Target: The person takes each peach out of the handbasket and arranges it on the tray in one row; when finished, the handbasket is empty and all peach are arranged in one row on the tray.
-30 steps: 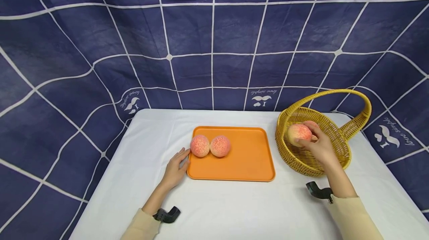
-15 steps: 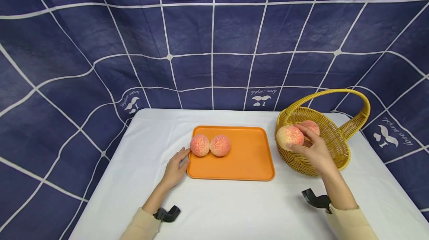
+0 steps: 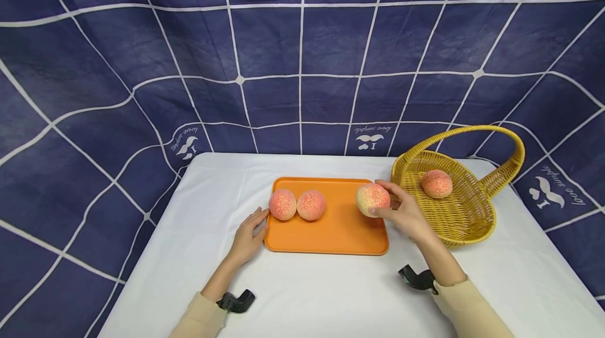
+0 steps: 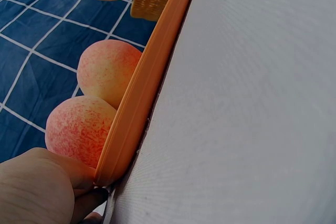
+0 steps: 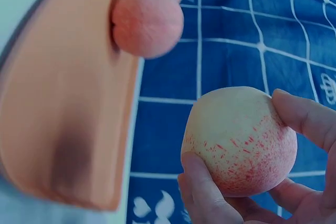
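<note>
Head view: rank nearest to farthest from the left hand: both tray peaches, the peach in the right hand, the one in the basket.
1. Left peach, on the tray, beside the left hand.
2. Right peach, just right of it.
3. Held peach, in the right hand, at the tray's right end.
4. Basket peach, in the basket, far right.

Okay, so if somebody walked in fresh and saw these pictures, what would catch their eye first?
Probably the bright orange tray in the middle of the white cloth, with two peaches side by side at its left end. Next, the third peach, held by the right hand over the tray's right end. Farther right stands a yellow wicker basket with one peach inside.
</note>
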Motion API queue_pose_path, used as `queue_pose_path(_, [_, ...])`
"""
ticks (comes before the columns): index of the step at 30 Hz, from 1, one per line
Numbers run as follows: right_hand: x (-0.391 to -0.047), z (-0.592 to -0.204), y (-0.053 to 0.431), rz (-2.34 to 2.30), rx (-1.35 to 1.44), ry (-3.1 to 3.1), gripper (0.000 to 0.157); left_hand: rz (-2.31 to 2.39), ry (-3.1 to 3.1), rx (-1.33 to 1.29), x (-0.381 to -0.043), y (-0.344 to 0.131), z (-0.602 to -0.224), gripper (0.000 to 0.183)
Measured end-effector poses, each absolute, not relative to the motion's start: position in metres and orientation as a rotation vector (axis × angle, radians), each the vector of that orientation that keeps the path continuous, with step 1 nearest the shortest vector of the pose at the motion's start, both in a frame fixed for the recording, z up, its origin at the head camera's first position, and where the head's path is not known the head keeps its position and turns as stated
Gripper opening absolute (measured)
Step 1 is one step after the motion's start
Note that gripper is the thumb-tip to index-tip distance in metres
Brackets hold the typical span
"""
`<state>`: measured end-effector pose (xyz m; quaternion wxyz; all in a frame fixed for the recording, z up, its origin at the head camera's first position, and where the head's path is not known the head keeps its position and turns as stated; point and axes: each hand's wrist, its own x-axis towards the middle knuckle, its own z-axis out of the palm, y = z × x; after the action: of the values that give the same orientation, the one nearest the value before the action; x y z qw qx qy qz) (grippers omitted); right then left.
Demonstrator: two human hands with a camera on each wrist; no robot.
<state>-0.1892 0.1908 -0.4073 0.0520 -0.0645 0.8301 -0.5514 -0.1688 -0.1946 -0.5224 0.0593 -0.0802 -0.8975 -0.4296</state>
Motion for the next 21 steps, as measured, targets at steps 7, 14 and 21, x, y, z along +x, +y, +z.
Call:
queue_pose_path(7, [-0.199,-0.421,0.169,-1.683,-0.187,2.455,0.072,-1.307,-2.713,-0.244,-0.169,-0.193,-0.521,0.044])
queue_pose_path(14, [-0.207,-0.434,0.152,-1.653,-0.154,2.436,0.073,-1.313,-2.707,-0.254,-0.169,-0.193,-0.521,0.044])
queue_pose_path(21, [-0.214,-0.446,0.137,-1.604,-0.111,2.456,0.071,-1.317,-2.708,-0.244,-0.169,-0.195,-0.522,0.045])
